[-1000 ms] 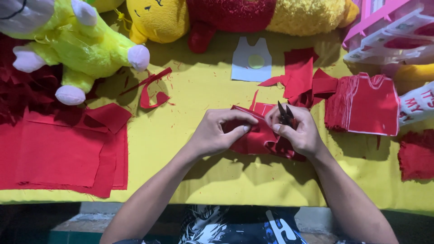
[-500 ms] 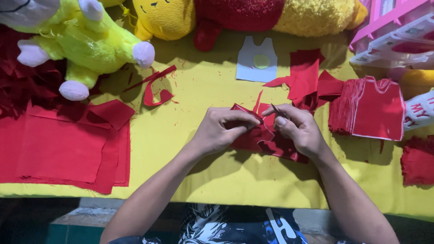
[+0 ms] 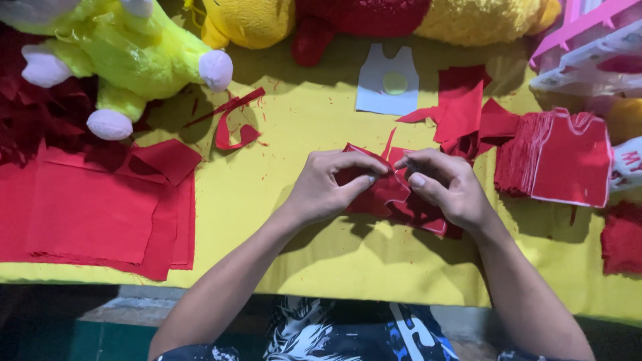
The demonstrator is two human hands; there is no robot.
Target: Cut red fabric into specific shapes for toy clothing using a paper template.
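My left hand (image 3: 329,186) and my right hand (image 3: 447,187) meet over a small bundle of red felt pieces (image 3: 384,194) on the yellow table cover (image 3: 281,187). Both hands pinch the red felt between thumb and fingers. Part of the bundle is hidden under my right palm. In earlier frames a dark scissor handle showed at my right hand; it is out of sight now.
A stack of cut red vest shapes (image 3: 568,160) lies right. A pale blue vest template (image 3: 388,83) sits behind my hands. Flat red felt sheets (image 3: 100,214) lie left, red scraps (image 3: 231,124) near them. Plush toys (image 3: 127,47) and a pink tray (image 3: 588,40) line the back.
My right hand closed over the felt and the dark scissor handle went out of sight. The camera view shifted slightly. Both hands stayed on the red bundle.
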